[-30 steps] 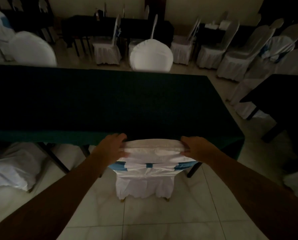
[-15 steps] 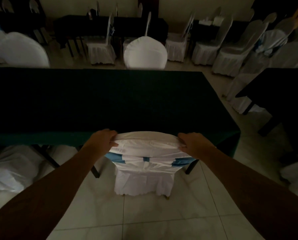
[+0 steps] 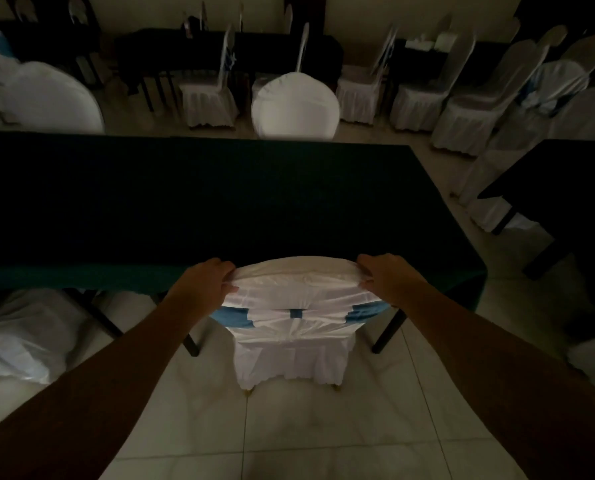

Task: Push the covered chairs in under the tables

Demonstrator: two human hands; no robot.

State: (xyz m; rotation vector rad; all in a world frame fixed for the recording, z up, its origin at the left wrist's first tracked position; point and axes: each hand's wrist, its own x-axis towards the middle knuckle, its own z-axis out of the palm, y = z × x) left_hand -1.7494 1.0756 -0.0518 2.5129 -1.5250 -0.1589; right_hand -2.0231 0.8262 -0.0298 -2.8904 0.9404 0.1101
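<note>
Against the desk [image 3: 220,209] edge, we keep our left hand [image 3: 204,285] and right hand [image 3: 388,277] grasping the covered chair [image 3: 294,306] top; it has slid slightly further under, nearly home.

Honestly nothing readable here, too dim; no text, labels, brands or numbers on anything that I can make out.

Pale tiled floor [image 3: 323,441] with thin grout lines, cream back wall [image 3: 192,8], white tissue box [image 3: 418,44] on a far dark surface, dim room lighting
</note>
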